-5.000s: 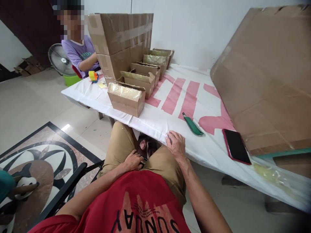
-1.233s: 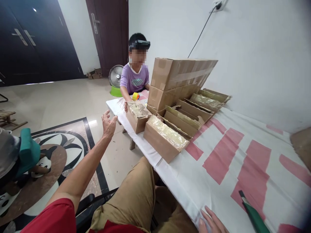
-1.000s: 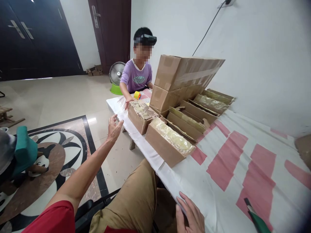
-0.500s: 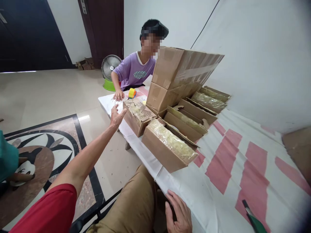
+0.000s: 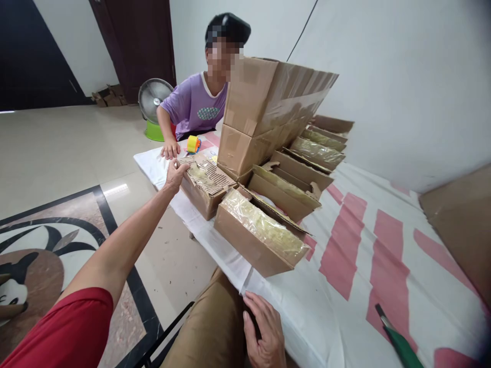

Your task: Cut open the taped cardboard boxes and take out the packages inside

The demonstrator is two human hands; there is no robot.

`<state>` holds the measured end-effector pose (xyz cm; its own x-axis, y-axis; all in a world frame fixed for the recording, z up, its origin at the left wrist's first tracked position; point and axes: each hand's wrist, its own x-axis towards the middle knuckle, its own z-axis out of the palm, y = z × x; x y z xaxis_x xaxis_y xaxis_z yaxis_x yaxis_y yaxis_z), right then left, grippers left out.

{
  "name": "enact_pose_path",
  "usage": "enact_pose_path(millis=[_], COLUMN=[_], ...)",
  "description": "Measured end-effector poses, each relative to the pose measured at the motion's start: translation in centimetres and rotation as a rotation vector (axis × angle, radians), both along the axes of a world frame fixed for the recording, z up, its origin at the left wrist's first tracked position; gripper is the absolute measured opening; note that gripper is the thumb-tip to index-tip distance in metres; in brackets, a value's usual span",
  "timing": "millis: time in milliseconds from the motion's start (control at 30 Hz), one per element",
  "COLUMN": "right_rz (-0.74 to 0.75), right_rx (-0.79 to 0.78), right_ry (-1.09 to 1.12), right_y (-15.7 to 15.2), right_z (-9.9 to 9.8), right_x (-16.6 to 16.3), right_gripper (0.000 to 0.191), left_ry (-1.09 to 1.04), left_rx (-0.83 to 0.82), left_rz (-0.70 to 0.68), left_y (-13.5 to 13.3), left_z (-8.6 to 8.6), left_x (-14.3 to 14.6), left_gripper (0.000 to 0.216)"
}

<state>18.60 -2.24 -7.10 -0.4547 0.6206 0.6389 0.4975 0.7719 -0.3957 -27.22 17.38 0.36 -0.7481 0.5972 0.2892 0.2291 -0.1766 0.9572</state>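
On the table (image 5: 345, 322), beside the taped carton stack (image 5: 249, 105) and film-topped carton (image 5: 261, 232), we locate the torn-top carton (image 5: 209, 186); a one-ended pull may skew it into its neighbours. The left hand (image 5: 175, 175), previously short of it, now clasps its far end, partly closed; the right hand (image 5: 265, 327) rests loosely open, apparently empty.

"What's against the left hand (image 5: 176, 175)?"
"A carton (image 5: 201, 198), on its right, lying on the tabletop (image 5: 295, 299)."
"And beyond that hand?"
"The co-worker's hand (image 5: 171, 149), just past it, with a tape dispenser (image 5: 193, 144) slightly right."
"Farther right of the left hand?"
"Stacked boxes (image 5: 245, 115), then a row of boxes (image 5: 284, 200) alongside them."
"The right hand (image 5: 265, 332)?"
"At the tabletop's near edge: the row's nearest box ahead, a cutter (image 5: 401, 343) to its right."
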Motion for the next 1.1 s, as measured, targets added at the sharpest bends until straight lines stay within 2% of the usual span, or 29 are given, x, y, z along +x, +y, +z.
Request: enact_pose_path(millis=[100, 167, 233, 333, 367, 400, 467, 567, 633, 733, 833, 933, 1000, 1100], right_rz=[-0.028, -0.042, -0.048, -0.062, -0.07, -0.078, -0.085, -0.074, -0.097, -0.236, -0.328, -0.3, -0.283, -0.291], right_rx=[-0.016, -0.02, -0.025, -0.062, -0.082, -0.105, -0.155, -0.249, -0.303, -0.316, -0.3, -0.292, -0.282, -0.269], right_ry=[0.01, 0.005, 0.01, 0.05, 0.07, 0.088, 0.118, 0.177, 0.244, 0.337, 0.354, 0.31, 0.295, 0.317], right_y=[0.4, 0.5, 0.5, 0.4, 0.3, 0.3, 0.2, 0.2, 0.4, 1.6, 4.0, 6.8, 8.2, 9.0], right_z=[0.1, 0.0, 0.0, -0.1, -0.1, 0.0, 0.1, 0.3, 0.3, 0.3, 0.0, -0.4, -0.7, -1.2], right_x=[-0.4, -0.5, -0.5, -0.5, -0.6, -0.7, -0.7, -0.5, 0.0, 0.6, 0.6, -0.1, -0.6, -1.2], right_gripper=[0.029, 0.029, 0.029, 0.03, 0.029, 0.029, 0.029, 0.026, 0.023, 0.026, 0.057, 0.084, 0.088, 0.082], left_ry=[-0.057, -0.066, -0.034, 0.12, 0.196, 0.366, 0.635, 0.768, 0.711, 0.575, 0.489, 0.439, 0.416, 0.401], left_rx=[-0.036, -0.038, -0.02, 0.02, 0.035, 0.028, 0.025, -0.024, -0.078, -0.116, -0.112, -0.099, -0.088, -0.083], left_rz=[-0.02, 0.02, 0.113, 0.189, 0.17, 0.134, 0.008, -0.199, -0.282, -0.312, -0.294, -0.263, -0.233, -0.202], left_y=[-0.1, -1.0, -2.9, -7.9, -9.9, -11.9, -15.4, -18.4, -18.6, -17.6, -16.3, -15.3, -14.8, -14.3], left_z=[0.6, 1.1, 1.3, 0.5, 0.0, -0.7, -2.2, -4.3, -5.5, -6.8, -7.9, -8.7, -9.1, -9.2], left_x=[0.5, 1.2, 2.6, 6.4, 8.0, 9.7, 13.2, 17.6, 19.8, 21.9, 23.5, 24.9, 25.7, 26.6], left_gripper=[0.033, 0.037, 0.046, 0.058, 0.06, 0.06, 0.061, 0.059, 0.059, 0.063, 0.07, 0.079, 0.085, 0.09])
